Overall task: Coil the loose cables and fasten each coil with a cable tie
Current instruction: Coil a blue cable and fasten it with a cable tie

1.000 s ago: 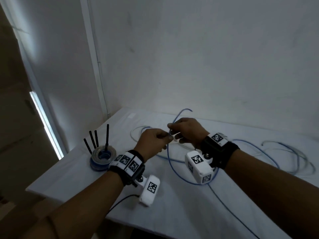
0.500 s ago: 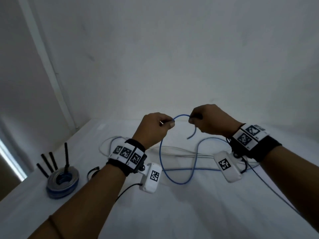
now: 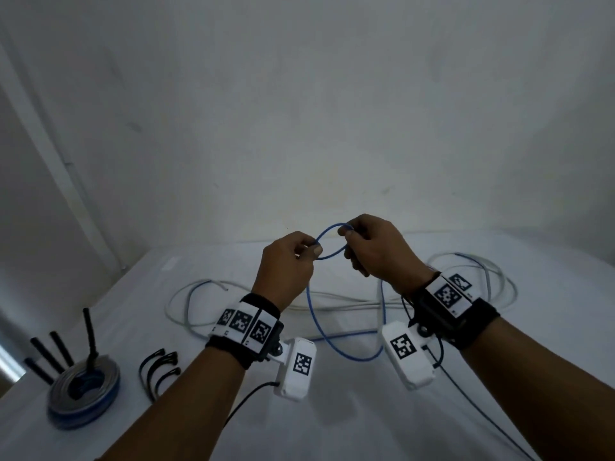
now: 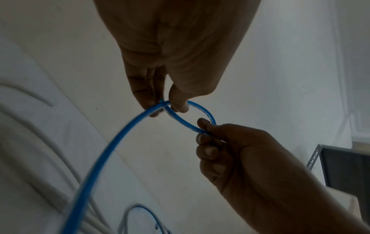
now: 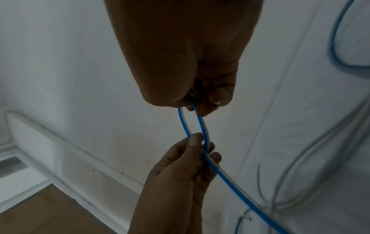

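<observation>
A thin blue cable (image 3: 327,242) forms a small loop held in the air between my two hands above the white table (image 3: 332,410). My left hand (image 3: 307,252) pinches the crossing of the loop (image 4: 164,104) between thumb and fingers. My right hand (image 3: 347,232) pinches the loop's other side (image 5: 193,107). The rest of the blue cable (image 3: 346,351) hangs down in a long bend to the table. Pale grey cables (image 3: 332,306) lie loose behind it. Three black cable ties (image 3: 158,369) lie at the left.
A finished grey and blue coil (image 3: 83,390) with black ties standing up sits at the table's front left corner. More loose grey and blue cable (image 3: 492,277) is piled at the right. A white wall (image 3: 299,128) rises behind the table.
Both hands have risen and come closer. The open arc of blue cable between them has closed into a small loop. The view has shifted left and black ties came into sight.
</observation>
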